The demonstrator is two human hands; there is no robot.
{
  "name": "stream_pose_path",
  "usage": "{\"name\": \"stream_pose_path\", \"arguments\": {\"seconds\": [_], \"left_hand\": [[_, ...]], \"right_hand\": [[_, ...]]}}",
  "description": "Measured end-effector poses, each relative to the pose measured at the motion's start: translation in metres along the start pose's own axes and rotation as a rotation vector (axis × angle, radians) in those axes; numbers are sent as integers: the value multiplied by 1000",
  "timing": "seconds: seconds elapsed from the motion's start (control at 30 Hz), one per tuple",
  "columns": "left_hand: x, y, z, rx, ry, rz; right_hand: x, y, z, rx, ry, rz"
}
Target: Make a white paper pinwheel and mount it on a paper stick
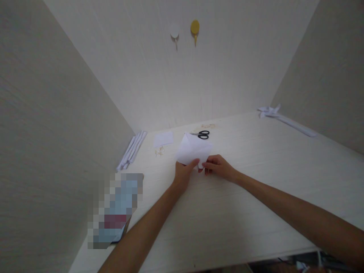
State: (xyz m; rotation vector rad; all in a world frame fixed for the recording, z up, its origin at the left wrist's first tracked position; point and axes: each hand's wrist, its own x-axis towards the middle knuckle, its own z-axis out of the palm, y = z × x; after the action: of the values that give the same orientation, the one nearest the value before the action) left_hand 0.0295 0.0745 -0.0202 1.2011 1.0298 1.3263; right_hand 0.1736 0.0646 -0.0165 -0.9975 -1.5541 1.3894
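A white sheet of paper [193, 147], with a crease running down from its top corner, is held above the tabletop in both hands. My left hand [184, 172] grips its lower left part, thumb on top and the other fingers hidden beneath. At the lower right corner, my right hand [218, 167] pinches the edge between thumb and fingers. Just behind the paper lie scissors [203, 134] with black handles, their blades partly covered by it. A flat white paper square [163, 139] rests to the left, with small pale bits [159, 151] in front of it.
Rolled or folded white paper strips [132, 151] lie along the left wall. A blurred-out device [119, 208] is near my left forearm. At the right wall is a long paper stick [295, 125] with a pinwheel-like end. White [174, 31] and yellow [195, 27] hooks hang on the back wall.
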Motion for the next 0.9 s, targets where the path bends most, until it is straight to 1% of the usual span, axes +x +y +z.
{"name": "stream_pose_path", "arguments": {"seconds": [0.37, 0.53, 0.7, 0.9], "left_hand": [[1, 1, 0, -4, 4, -17], [1, 1, 1, -8, 23, -30], [0, 3, 1, 14, 25, -40], [-1, 3, 1, 24, 2, -23]], "right_hand": [[2, 3, 0, -132, 43, 1], [3, 5, -1, -134, 17, -16], [3, 8, -2, -148, 6, 6], [4, 7, -1, -161, 0, 10]]}}
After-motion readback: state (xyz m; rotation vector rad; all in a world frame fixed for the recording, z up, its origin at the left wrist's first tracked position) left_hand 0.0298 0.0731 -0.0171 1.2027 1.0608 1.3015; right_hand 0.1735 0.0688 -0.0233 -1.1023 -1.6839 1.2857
